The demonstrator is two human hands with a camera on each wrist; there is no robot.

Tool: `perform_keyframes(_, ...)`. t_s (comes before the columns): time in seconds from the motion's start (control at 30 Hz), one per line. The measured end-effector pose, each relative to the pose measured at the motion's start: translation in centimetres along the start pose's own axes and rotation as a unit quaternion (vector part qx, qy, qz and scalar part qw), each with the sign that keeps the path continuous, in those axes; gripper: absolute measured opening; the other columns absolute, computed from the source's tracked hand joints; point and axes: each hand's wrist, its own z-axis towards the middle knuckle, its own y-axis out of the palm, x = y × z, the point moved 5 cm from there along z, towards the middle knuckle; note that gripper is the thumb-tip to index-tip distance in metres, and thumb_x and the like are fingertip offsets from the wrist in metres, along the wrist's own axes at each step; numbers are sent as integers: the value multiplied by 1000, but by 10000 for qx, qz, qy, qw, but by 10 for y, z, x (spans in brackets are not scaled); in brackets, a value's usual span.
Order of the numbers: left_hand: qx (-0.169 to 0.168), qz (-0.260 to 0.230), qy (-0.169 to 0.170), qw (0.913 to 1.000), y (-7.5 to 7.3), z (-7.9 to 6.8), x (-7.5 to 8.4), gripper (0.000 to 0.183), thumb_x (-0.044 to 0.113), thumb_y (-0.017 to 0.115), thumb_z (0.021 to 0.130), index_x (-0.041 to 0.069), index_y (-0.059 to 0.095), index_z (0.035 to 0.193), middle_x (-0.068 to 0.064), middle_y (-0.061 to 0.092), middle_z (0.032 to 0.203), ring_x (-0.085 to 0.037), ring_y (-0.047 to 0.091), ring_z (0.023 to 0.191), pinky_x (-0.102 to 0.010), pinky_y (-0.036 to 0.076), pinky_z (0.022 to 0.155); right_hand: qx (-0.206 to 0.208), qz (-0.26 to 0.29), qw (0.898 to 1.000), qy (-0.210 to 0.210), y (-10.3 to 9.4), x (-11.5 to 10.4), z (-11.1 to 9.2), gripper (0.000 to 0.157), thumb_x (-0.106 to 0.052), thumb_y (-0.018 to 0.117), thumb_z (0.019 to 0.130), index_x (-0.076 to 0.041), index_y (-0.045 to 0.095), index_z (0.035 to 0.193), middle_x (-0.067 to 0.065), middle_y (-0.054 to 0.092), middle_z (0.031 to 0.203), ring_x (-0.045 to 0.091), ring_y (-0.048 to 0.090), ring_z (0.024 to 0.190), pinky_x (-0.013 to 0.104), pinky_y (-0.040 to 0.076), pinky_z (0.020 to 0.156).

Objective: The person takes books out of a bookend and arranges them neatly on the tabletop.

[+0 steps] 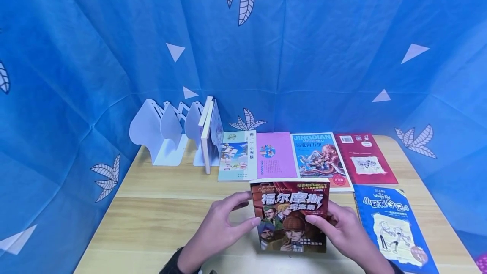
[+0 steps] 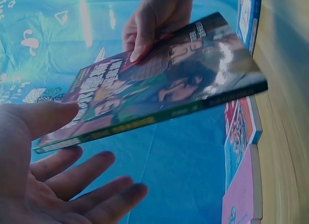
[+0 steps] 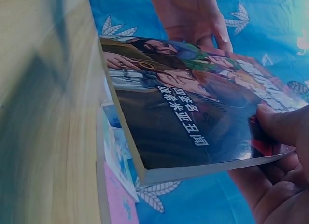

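Note:
A dark red paperback book [image 1: 293, 219] with cartoon figures and Chinese lettering is held up over the table, cover toward me. My right hand [image 1: 348, 227] grips its right side, thumb on the cover; in the right wrist view the fingers of that right hand [image 3: 277, 185] reach underneath. At the book's left edge is my left hand [image 1: 224, 219]. In the left wrist view the left hand [image 2: 63, 171] has its thumb over the cover and loosely spread fingers below the spine. Whether these fingers touch the book is unclear.
A white expandable bookend [image 1: 167, 155] stands at the back left, with upright books [image 1: 206, 143] at its right end. Along the back lie a green book [image 1: 233, 155], pink book [image 1: 277, 155], octopus-cover book [image 1: 321, 160] and red book [image 1: 367, 160]. A blue book [image 1: 395, 227] lies at right.

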Motion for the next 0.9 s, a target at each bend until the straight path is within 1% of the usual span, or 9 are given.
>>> perform_keyframes(0.1, 185, 116, 174, 9996, -3, -1, -1, 53, 22, 81, 90, 15, 63, 139, -7, 68, 141, -24, 70, 123, -42, 60, 104, -94, 127, 9996, 226, -2, 6, -2, 21, -1, 72, 94, -6, 73, 115, 11, 81, 98, -3, 73, 81, 21, 63, 62)
perform_keyframes(0.23, 271, 58, 152, 9995, -6, -1, -2, 57, 18, 81, 90, 18, 60, 143, -3, 61, 150, -24, 64, 133, -42, 57, 108, -198, 177, 9979, 587, -6, 15, -6, 21, -4, 70, 96, -2, 72, 117, 13, 81, 99, -2, 73, 82, 25, 64, 63)
perform_keyframes(0.33, 300, 13, 137, 9995, -7, -1, -2, 58, 17, 81, 90, 19, 59, 144, 0, 60, 151, -25, 61, 136, -43, 56, 110, -192, 70, 9954, 940, -9, 24, -8, 21, -7, 72, 96, -1, 73, 116, 13, 81, 100, -2, 73, 82, 25, 64, 64)
perform_keyframes(0.43, 346, 25, 90, 9994, -9, 0, -3, 57, 16, 81, 90, 19, 60, 144, 1, 61, 150, -24, 61, 137, -43, 55, 110, -229, -19, 9905, 1357, -13, 33, -10, 23, -12, 73, 96, -2, 73, 117, 13, 81, 102, -3, 72, 82, 23, 64, 66)
perform_keyframes(0.63, 407, 77, 47, 9991, -11, -1, -5, 55, 19, 79, 92, 19, 60, 144, -2, 63, 148, -25, 62, 136, -45, 55, 110, -438, -57, 9804, 1921, -16, 50, -14, 27, -18, 73, 97, -2, 72, 119, 12, 81, 103, 0, 74, 82, 23, 63, 69)
perform_keyframes(0.77, 446, 87, -99, 9989, -13, -1, -7, 55, 20, 79, 92, 21, 60, 144, 2, 63, 148, -23, 61, 137, -45, 55, 111, -678, -68, 9690, 2375, -16, 59, -18, 35, -23, 73, 97, -1, 70, 125, 12, 81, 108, 3, 75, 84, 21, 62, 72)
perform_keyframes(0.9, 520, 45, -150, 9985, -16, -2, -9, 54, 19, 78, 93, 20, 60, 144, -2, 63, 148, -23, 60, 138, -43, 55, 111, -827, -236, 9618, 2597, -15, 67, -21, 39, -25, 73, 97, -2, 69, 128, 11, 80, 113, 5, 75, 89, 20, 61, 73)
